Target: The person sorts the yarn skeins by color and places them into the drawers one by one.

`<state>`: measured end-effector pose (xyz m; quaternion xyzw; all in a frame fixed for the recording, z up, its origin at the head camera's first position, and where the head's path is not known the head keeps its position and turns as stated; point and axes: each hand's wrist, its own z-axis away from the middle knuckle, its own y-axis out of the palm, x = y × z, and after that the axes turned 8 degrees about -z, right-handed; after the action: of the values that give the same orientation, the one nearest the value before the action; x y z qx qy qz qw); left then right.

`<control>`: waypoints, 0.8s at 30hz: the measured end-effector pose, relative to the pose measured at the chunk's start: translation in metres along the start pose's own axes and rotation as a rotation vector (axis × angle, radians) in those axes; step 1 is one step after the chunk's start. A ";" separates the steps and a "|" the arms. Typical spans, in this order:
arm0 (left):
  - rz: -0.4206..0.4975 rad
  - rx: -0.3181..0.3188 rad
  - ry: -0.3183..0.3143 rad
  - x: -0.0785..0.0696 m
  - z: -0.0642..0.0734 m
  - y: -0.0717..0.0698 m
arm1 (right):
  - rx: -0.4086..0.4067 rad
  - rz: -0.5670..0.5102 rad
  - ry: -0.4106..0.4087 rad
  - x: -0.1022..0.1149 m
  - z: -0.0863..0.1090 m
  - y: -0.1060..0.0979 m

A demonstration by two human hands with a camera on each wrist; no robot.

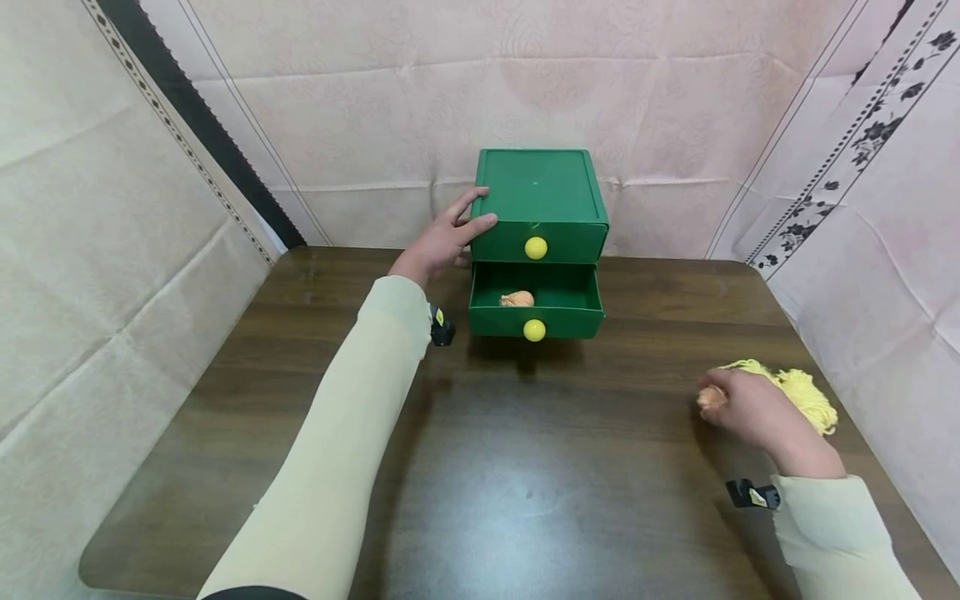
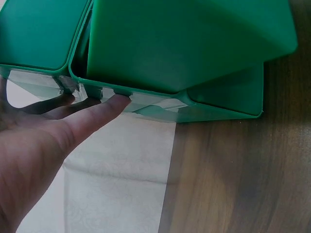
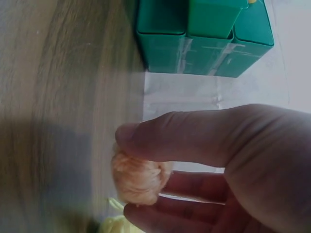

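A green drawer unit (image 1: 536, 185) with yellow knobs stands at the table's back. One drawer (image 1: 495, 322) is pulled out below the closed top one, and a small peach yarn bundle (image 1: 517, 298) lies in it. My left hand (image 1: 438, 243) rests against the unit's left side; in the left wrist view its extended fingers (image 2: 92, 116) touch the taped green wall. Far to the right, my right hand (image 1: 765, 417) pinches another peach yarn bundle (image 3: 140, 178) between thumb and fingers. Yellow yarn (image 1: 810, 400) lies just beyond that hand, partly hidden by it.
The brown wooden table (image 1: 525, 467) has rounded corners. Pale patterned cloth (image 1: 375, 108) hangs behind the drawer unit and along both sides. The pulled-out drawer juts toward the table's front.
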<state>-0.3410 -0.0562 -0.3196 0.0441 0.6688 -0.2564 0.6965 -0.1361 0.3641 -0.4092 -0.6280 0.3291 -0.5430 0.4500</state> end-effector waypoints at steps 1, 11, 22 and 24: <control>0.001 -0.004 0.001 0.002 -0.002 0.000 | -0.004 -0.007 0.004 0.001 -0.001 0.000; 0.000 -0.019 0.025 0.010 -0.007 0.000 | -0.066 -0.043 0.008 0.011 -0.007 0.001; -0.009 -0.023 0.016 0.011 -0.007 0.000 | -0.256 -0.058 -0.082 0.021 -0.011 0.006; -0.012 -0.012 0.008 0.006 -0.002 0.000 | -0.273 -0.064 -0.092 0.024 -0.012 0.006</control>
<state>-0.3425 -0.0569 -0.3251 0.0370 0.6735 -0.2561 0.6924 -0.1423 0.3377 -0.4056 -0.7178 0.3585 -0.4779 0.3575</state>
